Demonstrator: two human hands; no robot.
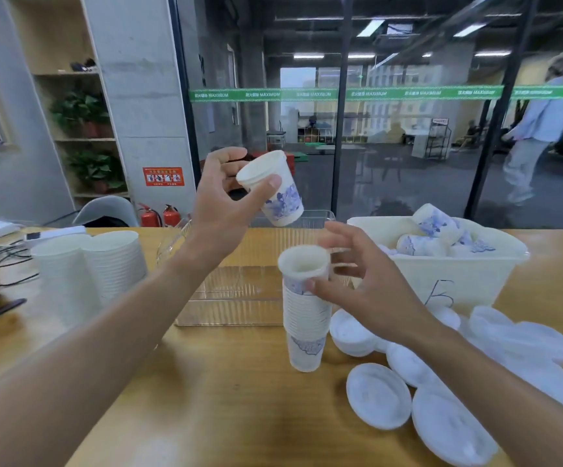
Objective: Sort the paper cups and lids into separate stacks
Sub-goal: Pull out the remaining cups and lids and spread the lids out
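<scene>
You face a dark-framed glass wall (391,129) crossed by a green printed strip (340,93), with ceiling strip lights (308,56) beyond. At your left stands a grey concrete pillar (138,96), pale wooden shelving with potted green plants (81,112), and two red fire extinguishers (158,215).

Green strip (340,94) across the glass wall (408,163): "MAXIMUM" repeated, Chinese characters beside each too blurred to read. Cream bin (441,278): handwritten mark on front, looks like "5". Orange sign (163,176) on pillar (145,96): pictograms, text illegible.
</scene>
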